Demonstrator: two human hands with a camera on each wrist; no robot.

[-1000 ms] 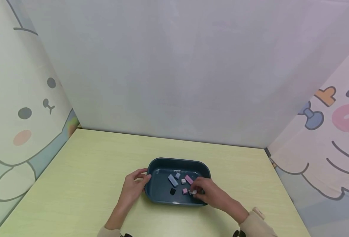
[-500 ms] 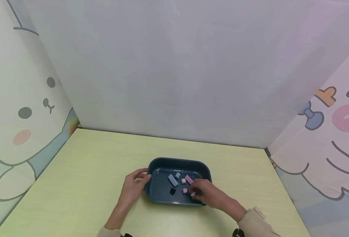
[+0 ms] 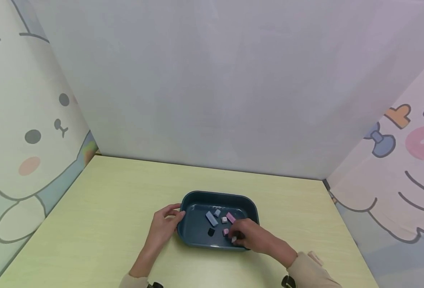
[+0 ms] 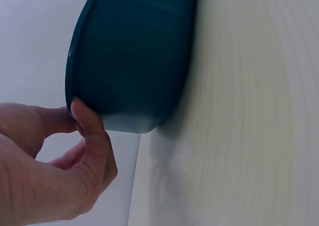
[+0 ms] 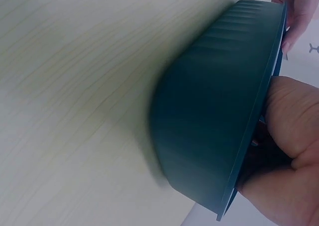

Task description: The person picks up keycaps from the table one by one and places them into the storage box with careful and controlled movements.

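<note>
A dark blue rectangular tray (image 3: pixel 194 224) stands on the table. My left hand (image 3: pixel 165 225) pinches its left rim, thumb on one side and fingers on the other, as the left wrist view shows up close. Over the tray's right end reaches my right hand (image 3: pixel 253 236), pinching a small whitish block (image 3: pixel 234 239) low inside. Just left of those fingertips lies a pink cube (image 3: pixel 226 232). Also in the tray are a pink bar (image 3: pixel 230 217), a white cube (image 3: pixel 224 220), a light blue cube (image 3: pixel 217 213), a light blue bar (image 3: pixel 212 219) and a black cube (image 3: pixel 211 232). In the right wrist view, the tray wall hides the right fingertips.
Pale yellow tabletop (image 3: pixel 132 188) surrounds the tray. A plain light backdrop (image 3: pixel 204 100) rises behind the table's far edge. Side panels printed with cartoon animals (image 3: pixel 28 120) flank it.
My right hand has shifted slightly down and left within the tray, with the whitish block between its fingertips. My left hand keeps its hold on the rim. The head view has moved a little.
</note>
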